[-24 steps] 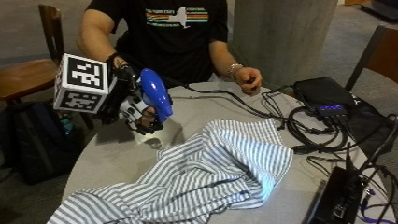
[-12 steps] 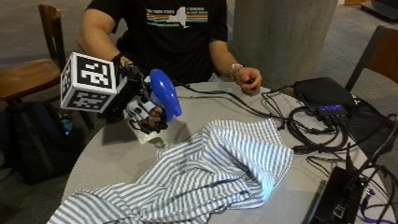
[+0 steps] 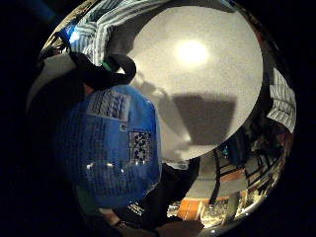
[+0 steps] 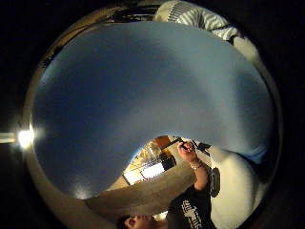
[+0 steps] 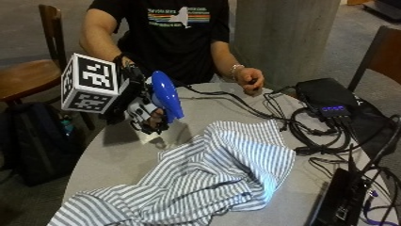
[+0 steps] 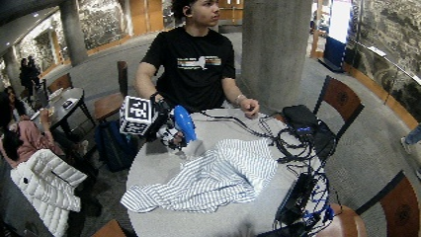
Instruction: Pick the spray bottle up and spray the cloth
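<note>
One gloved right hand (image 5: 145, 110) grips blue spray bottle (image 5: 166, 95) beside striped cloth (image 5: 206, 181)

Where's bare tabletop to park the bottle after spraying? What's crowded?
Bare patches: the table edge beside the right hand holding the spray bottle, and between the striped cloth and the bare hand. Crowded: the cables and black boxes past the cloth.

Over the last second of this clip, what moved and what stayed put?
The gloved right hand, gripping the blue spray bottle throughout, tipped it further: the bottle's blue top swung toward the striped cloth while its pale base stayed low near the table. Nothing was picked up or released. The cloth, the cables and the bare left hand kept their places.
</note>
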Demonstrator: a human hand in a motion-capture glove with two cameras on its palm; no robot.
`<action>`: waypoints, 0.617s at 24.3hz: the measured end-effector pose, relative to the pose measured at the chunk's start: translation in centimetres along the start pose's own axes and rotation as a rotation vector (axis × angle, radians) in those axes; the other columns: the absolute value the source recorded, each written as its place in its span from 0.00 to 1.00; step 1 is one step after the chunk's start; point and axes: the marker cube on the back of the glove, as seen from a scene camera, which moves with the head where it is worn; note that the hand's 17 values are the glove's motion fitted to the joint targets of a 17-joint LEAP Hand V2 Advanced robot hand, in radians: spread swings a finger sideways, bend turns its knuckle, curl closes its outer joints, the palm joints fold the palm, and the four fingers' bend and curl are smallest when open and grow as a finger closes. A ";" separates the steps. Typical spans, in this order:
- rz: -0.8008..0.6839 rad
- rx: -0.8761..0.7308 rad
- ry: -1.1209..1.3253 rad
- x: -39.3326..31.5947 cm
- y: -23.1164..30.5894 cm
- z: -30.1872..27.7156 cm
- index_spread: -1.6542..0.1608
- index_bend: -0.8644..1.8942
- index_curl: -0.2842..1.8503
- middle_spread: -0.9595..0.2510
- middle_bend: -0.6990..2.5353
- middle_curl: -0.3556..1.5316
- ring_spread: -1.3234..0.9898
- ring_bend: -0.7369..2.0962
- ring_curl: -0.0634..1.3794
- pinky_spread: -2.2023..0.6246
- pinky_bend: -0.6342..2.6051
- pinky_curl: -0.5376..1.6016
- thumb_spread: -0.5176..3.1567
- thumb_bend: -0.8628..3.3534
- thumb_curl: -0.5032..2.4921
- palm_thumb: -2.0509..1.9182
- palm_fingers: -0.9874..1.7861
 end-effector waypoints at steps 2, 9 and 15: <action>0.004 -0.003 -0.003 0.2 0.0 0.1 0.81 0.38 0.39 0.75 0.32 0.45 0.54 0.36 0.31 0.86 0.30 0.39 0.30 0.20 0.39 0.78 0.77; 0.016 -0.015 0.011 0.3 -0.1 0.4 0.81 0.38 0.39 0.75 0.31 0.45 0.54 0.36 0.32 0.86 0.30 0.40 0.30 0.20 0.39 0.77 0.77; 0.010 -0.004 0.006 -0.3 -0.1 0.4 0.81 0.38 0.39 0.75 0.32 0.45 0.54 0.36 0.32 0.86 0.30 0.40 0.31 0.20 0.39 0.77 0.77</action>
